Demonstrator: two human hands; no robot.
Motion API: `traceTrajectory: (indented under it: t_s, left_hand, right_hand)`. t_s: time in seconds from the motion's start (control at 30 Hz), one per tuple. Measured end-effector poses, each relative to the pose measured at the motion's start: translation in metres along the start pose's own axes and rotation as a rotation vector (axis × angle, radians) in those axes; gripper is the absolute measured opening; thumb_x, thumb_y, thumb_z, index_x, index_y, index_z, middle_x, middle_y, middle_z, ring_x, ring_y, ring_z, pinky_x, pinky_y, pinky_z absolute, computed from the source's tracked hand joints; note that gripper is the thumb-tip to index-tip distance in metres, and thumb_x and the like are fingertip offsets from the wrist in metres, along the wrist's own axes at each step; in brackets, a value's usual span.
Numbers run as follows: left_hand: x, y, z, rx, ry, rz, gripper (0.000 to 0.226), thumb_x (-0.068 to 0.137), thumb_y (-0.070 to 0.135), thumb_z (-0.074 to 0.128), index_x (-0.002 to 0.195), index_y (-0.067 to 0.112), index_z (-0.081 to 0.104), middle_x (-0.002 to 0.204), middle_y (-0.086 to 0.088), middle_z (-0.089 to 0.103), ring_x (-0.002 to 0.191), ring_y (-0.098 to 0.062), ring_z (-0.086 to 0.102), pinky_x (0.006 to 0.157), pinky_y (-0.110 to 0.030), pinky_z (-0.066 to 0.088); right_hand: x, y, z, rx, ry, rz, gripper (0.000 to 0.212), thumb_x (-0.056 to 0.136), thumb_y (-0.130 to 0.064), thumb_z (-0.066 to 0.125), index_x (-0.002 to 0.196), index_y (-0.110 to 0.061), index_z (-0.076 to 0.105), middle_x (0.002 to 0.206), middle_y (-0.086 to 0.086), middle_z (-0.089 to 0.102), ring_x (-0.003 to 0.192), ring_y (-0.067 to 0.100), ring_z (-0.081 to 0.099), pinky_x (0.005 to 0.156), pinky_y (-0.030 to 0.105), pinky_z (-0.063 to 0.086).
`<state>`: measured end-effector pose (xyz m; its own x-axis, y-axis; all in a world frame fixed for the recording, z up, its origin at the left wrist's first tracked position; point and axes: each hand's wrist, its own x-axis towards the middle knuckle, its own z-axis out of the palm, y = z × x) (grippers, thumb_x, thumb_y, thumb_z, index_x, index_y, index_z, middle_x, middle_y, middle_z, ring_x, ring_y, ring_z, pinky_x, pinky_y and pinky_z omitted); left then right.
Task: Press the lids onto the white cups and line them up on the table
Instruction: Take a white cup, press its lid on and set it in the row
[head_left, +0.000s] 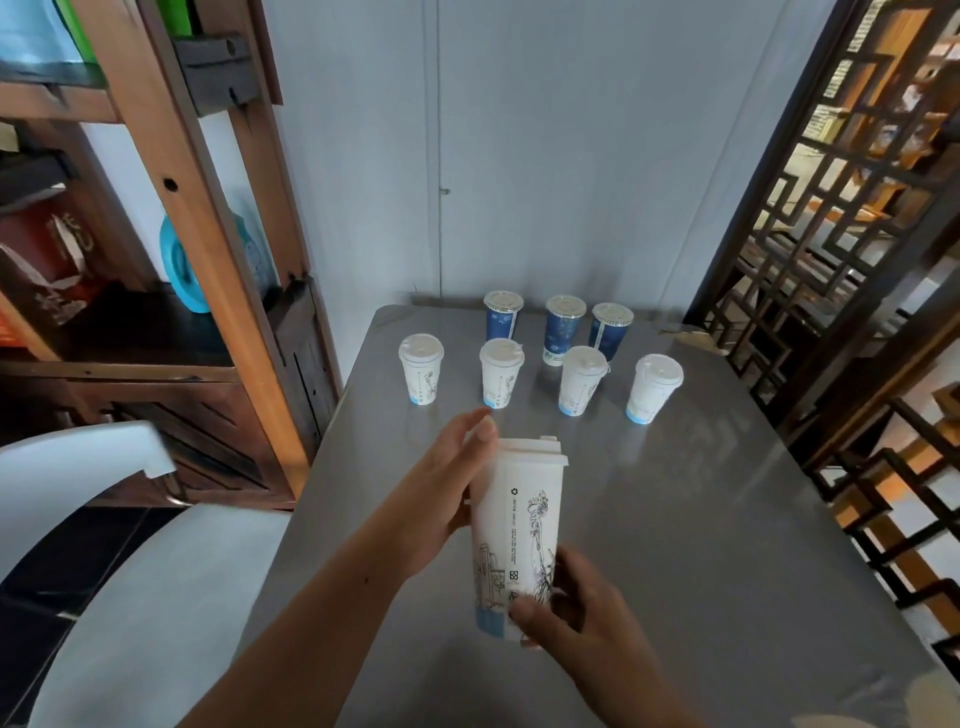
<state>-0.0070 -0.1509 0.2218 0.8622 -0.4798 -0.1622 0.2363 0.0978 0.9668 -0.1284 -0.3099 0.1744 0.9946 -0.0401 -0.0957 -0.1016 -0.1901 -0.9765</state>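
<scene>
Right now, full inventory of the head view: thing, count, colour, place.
held cup: 1, white with line drawing and blue base band, lidded, above the near part of the table
white cups: 4, white, lidded, standing in a row across the far part of the table
blue cups: 3, blue, lidded, behind the white row, near the wall
table: 1, grey, centre
shelf unit: 1, brown wood, left
blue round object: 1, turquoise, on the shelf unit
chair: 1, white, lower left
lattice screen: 1, dark wood, right
left hand: 1, fingers straight against the held cup's upper side
right hand: 1, grips the held cup's base
</scene>
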Motion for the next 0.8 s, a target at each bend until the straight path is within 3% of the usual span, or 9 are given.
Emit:
traceTrajectory:
  t_s: [0.03, 0.1, 0.27, 0.43, 0.63, 0.8]
  left_hand:
    - [0.000, -0.004, 0.003, -0.015, -0.008, -0.026, 0.103, 0.055, 0.084, 0.072, 0.142, 0.036, 0.043, 0.130, -0.004, 0.066, 0.119, -0.024, 0.066, 0.096, -0.047, 0.057]
    - [-0.002, -0.012, 0.012, 0.020, -0.047, -0.055, 0.107, 0.056, 0.080, 0.075, 0.145, 0.032, 0.041, 0.131, -0.006, 0.066, 0.118, -0.026, 0.067, 0.093, -0.050, 0.058]
    - [-0.005, -0.035, 0.060, 0.124, -0.132, -0.085, 0.085, 0.065, 0.072, 0.077, 0.131, 0.023, 0.057, 0.124, -0.004, 0.073, 0.115, -0.025, 0.070, 0.091, -0.056, 0.059]
    - [0.008, -0.049, 0.116, 0.186, -0.110, -0.089, 0.073, 0.068, 0.042, 0.081, 0.133, 0.019, 0.057, 0.126, -0.004, 0.072, 0.112, -0.026, 0.071, 0.094, -0.059, 0.056]
    - [0.045, -0.069, 0.159, 0.167, -0.124, -0.119, 0.061, 0.069, 0.035, 0.084, 0.125, 0.031, 0.060, 0.122, -0.002, 0.073, 0.108, -0.027, 0.073, 0.091, -0.058, 0.058]
    - [0.098, -0.081, 0.182, 0.161, -0.140, -0.155, 0.062, 0.069, 0.035, 0.086, 0.124, 0.028, 0.059, 0.118, -0.002, 0.074, 0.105, -0.027, 0.074, 0.090, -0.061, 0.058]
  right_hand:
    - [-0.001, 0.001, -0.005, 0.004, 0.008, 0.001, 0.043, 0.070, -0.045, 0.076, 0.108, -0.053, 0.059, 0.108, -0.009, 0.075, 0.092, 0.016, 0.074, 0.080, 0.046, 0.061]
    - [-0.004, 0.003, -0.019, 0.007, 0.022, 0.003, 0.042, 0.070, -0.047, 0.075, 0.107, -0.055, 0.059, 0.108, -0.011, 0.075, 0.092, 0.015, 0.073, 0.079, 0.044, 0.061]
    - [-0.017, 0.012, -0.070, 0.019, 0.059, 0.028, 0.044, 0.072, -0.047, 0.075, 0.113, -0.042, 0.061, 0.109, -0.008, 0.075, 0.094, 0.016, 0.073, 0.081, 0.044, 0.060]
    - [-0.028, 0.025, -0.124, -0.016, 0.054, 0.079, 0.050, 0.071, -0.048, 0.073, 0.117, -0.035, 0.060, 0.107, -0.009, 0.075, 0.093, 0.014, 0.072, 0.082, 0.042, 0.060]
    - [-0.024, 0.034, -0.184, -0.019, 0.108, 0.094, 0.051, 0.069, -0.062, 0.071, 0.114, -0.039, 0.063, 0.105, -0.019, 0.074, 0.094, 0.001, 0.071, 0.076, 0.017, 0.056]
    - [0.013, 0.039, -0.234, -0.070, 0.129, 0.113, 0.053, 0.071, -0.052, 0.081, 0.116, -0.035, 0.060, 0.108, -0.009, 0.074, 0.096, 0.006, 0.071, 0.085, 0.030, 0.059]
